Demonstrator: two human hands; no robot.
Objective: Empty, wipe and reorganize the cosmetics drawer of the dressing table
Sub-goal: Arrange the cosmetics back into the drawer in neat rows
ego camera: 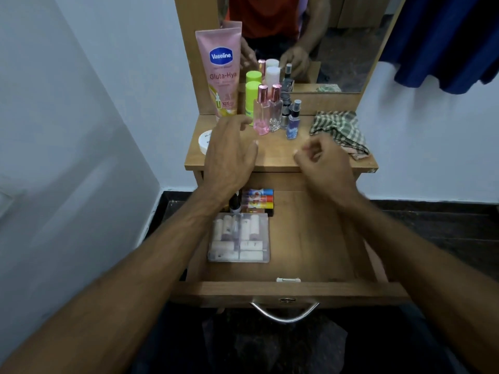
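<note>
Drawer (291, 290) open toward viewer; tubes (258, 198) lie crosswise; left hand (229, 155) relaxed; right hand (325, 163) clenched, empty.

A bedroom corner in a home. A small wooden dressing table (280, 157) with a mirror (337, 36) stands against a white wall; lotion tube (218, 68), perfume bottles (267, 109) and a checked cloth (337, 128) sit on top, its drawer (310, 238) open. Blue clothing (442, 41) hangs at right.
</note>
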